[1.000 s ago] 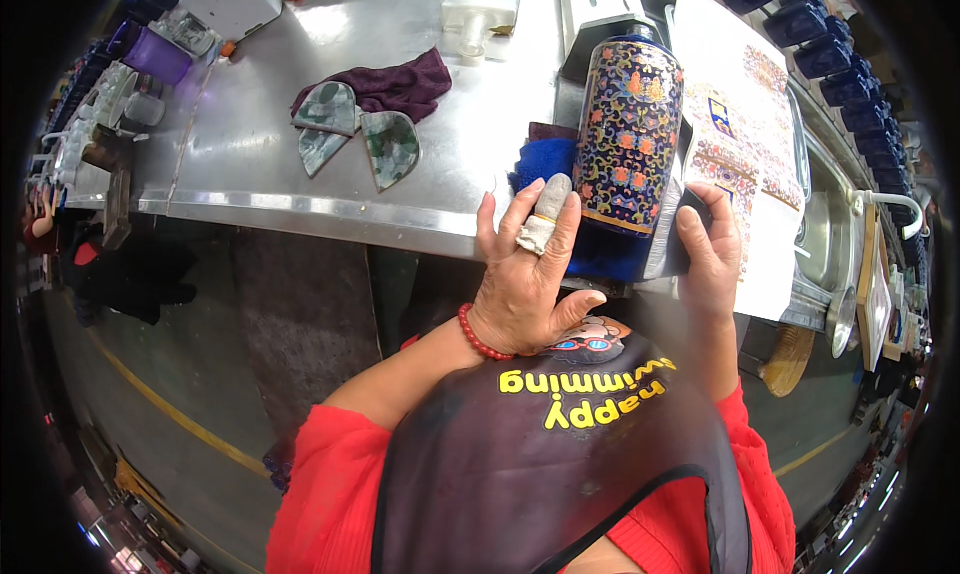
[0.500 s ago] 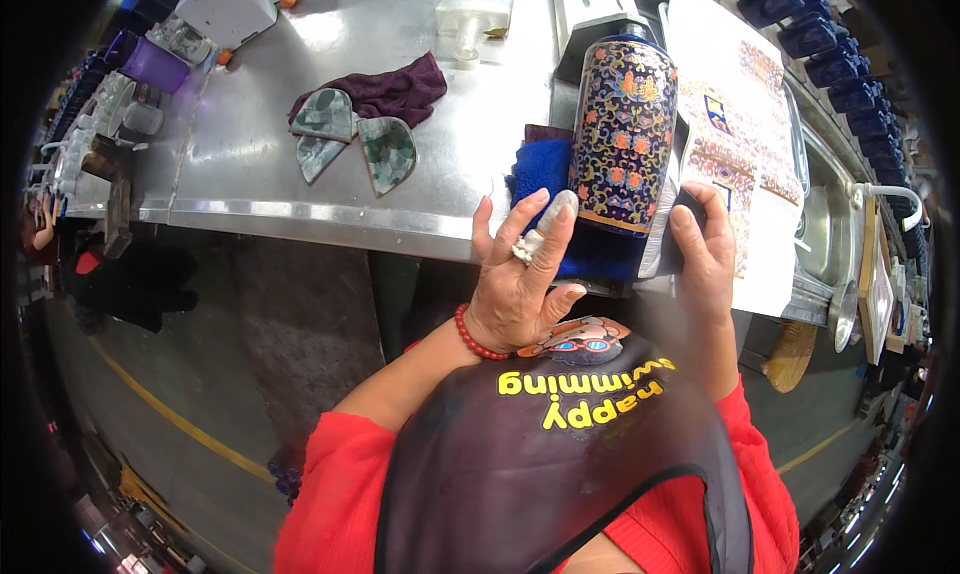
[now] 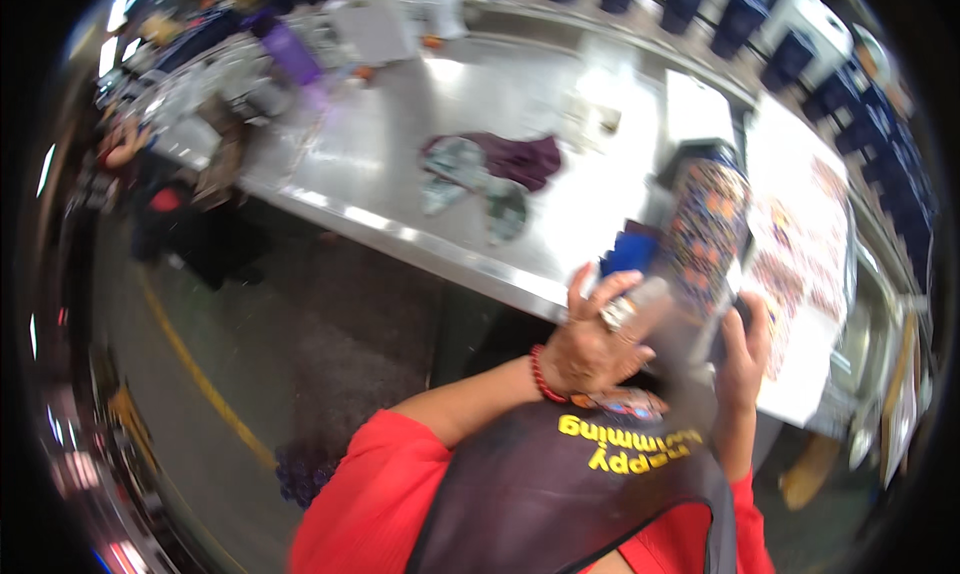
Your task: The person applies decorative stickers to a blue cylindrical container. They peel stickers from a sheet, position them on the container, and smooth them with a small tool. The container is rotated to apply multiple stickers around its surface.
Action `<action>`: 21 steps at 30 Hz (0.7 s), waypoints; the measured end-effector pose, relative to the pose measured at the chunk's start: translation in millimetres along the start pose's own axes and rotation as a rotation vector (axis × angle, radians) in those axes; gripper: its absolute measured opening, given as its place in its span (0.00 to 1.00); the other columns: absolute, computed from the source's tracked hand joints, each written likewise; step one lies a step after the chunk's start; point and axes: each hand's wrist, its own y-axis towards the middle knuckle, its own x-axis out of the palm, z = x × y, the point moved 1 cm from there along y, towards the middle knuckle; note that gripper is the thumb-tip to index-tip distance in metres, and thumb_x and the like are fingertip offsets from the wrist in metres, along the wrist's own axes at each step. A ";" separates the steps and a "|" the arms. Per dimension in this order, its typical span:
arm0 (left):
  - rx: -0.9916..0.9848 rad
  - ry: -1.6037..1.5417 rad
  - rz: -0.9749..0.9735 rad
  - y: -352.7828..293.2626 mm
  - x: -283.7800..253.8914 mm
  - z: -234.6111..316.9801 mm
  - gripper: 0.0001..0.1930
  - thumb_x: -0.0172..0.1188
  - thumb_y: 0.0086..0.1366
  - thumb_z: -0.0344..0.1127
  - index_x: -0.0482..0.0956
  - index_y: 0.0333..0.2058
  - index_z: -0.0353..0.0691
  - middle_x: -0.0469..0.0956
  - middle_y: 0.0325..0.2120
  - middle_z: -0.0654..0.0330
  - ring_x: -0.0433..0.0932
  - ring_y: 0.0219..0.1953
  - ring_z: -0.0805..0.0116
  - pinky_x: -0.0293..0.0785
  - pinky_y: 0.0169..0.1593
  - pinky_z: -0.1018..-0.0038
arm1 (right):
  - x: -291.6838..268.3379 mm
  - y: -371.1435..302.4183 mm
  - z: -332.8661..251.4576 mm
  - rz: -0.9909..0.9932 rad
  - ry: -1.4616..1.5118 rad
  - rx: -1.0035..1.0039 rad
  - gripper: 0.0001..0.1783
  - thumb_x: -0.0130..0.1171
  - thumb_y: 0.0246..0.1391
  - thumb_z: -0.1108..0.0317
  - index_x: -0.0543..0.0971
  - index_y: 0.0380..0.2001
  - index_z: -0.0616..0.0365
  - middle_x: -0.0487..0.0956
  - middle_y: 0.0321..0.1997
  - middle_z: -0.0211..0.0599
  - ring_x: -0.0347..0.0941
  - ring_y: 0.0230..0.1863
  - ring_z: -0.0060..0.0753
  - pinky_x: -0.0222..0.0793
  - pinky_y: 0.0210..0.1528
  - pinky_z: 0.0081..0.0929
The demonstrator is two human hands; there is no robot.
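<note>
A dark blue bottle (image 3: pixel 708 236) with a dense multicoloured floral pattern lies on its side near the counter's front edge, blurred by motion. Beside its lower left end is my left hand (image 3: pixel 590 352), fingers spread, with something white and crumpled (image 3: pixel 618 314) at the fingers and a red bead bracelet at the wrist. To the right of the bottle's near end, my right hand (image 3: pixel 740 369) is closed, thumb and fingers around a dark flat piece too blurred to name. A bright blue cloth (image 3: pixel 630 250) lies at the bottle's left side.
Printed floral sheets (image 3: pixel 795 264) lie right of the bottle, with a sink (image 3: pixel 860 319) beyond. On the metal counter (image 3: pixel 370 144) are a purple cloth (image 3: pixel 525 161), green-grey patterned pieces (image 3: pixel 507 210) and a clear bottle (image 3: pixel 590 119). Dark blue containers (image 3: pixel 735 24) line the back.
The whole view has swung and tilted, so the counter and its things appear farther right and lower. Both hands stay near the bottle's near end; the picture is more blurred.
</note>
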 end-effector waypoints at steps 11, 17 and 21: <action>0.072 0.061 0.183 4.0 22.7 4.0 0.27 0.70 0.55 0.45 0.81 0.56 0.60 0.73 0.63 0.55 0.60 0.67 0.55 0.43 0.73 0.43 | -28.2 13.1 30.3 -0.243 0.643 -0.061 0.25 0.52 0.69 0.72 0.68 0.66 0.64 0.77 0.58 0.45 0.78 0.53 0.36 0.76 0.55 0.34; 0.084 0.033 0.233 7.7 18.6 5.5 0.26 0.71 0.51 0.42 0.82 0.53 0.55 0.77 0.56 0.55 0.69 0.62 0.56 0.48 0.71 0.41 | -31.4 12.4 -0.4 -0.083 -0.052 -0.297 0.24 0.44 0.72 0.75 0.68 0.68 0.65 0.67 0.73 0.46 0.64 0.73 0.39 0.57 0.74 0.36; 0.072 0.040 0.236 10.2 15.2 8.3 0.27 0.72 0.50 0.41 0.83 0.52 0.52 0.77 0.55 0.56 0.70 0.61 0.55 0.49 0.70 0.40 | -20.4 13.9 -7.0 -0.172 -0.169 -0.482 0.25 0.41 0.71 0.80 0.69 0.68 0.61 0.68 0.73 0.49 0.62 0.74 0.42 0.66 0.67 0.35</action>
